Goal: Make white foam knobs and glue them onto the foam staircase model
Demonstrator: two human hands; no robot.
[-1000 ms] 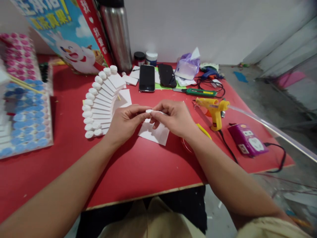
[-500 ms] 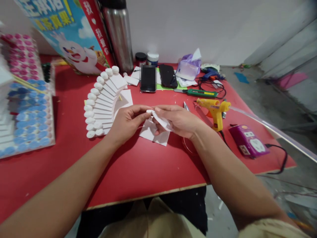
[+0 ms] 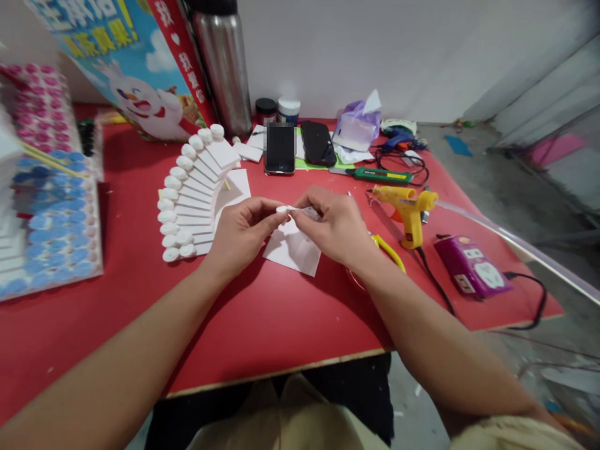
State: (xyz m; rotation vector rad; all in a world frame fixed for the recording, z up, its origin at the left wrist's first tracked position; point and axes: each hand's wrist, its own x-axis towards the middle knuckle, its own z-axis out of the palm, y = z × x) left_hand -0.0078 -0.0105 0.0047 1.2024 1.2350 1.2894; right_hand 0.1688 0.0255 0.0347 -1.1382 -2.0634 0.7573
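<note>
My left hand [image 3: 244, 231] pinches a small white roll [image 3: 282, 210] between thumb and forefinger. The right hand [image 3: 335, 225] is closed too, its thumb and fingertips pressed together at the roll's right side. Beneath both hands, a square white card [image 3: 294, 250] lies on the red tabletop, partly covered by the right fingers. Left of my left hand, several white cards [image 3: 199, 195] are fanned out in an arc, and white rolls [image 3: 172, 182] of similar look sit along their outer ends. Yellow-handled scissors [image 3: 389, 251] are partly hidden under my right wrist.
A yellow glue gun [image 3: 410, 212] with a long clear stick stands right, beside a purple power box [image 3: 471, 267]. Behind are a green-handled tool [image 3: 382, 175], two phones [image 3: 280, 149], a tissue pack [image 3: 359, 125] and a steel bottle [image 3: 227, 69]. Blue rolls [image 3: 60, 231] fill the left side.
My right hand has turned over, its fingers now pointing in at the roll. The loose white strip that hung from it no longer shows. My left hand has stayed in place.
</note>
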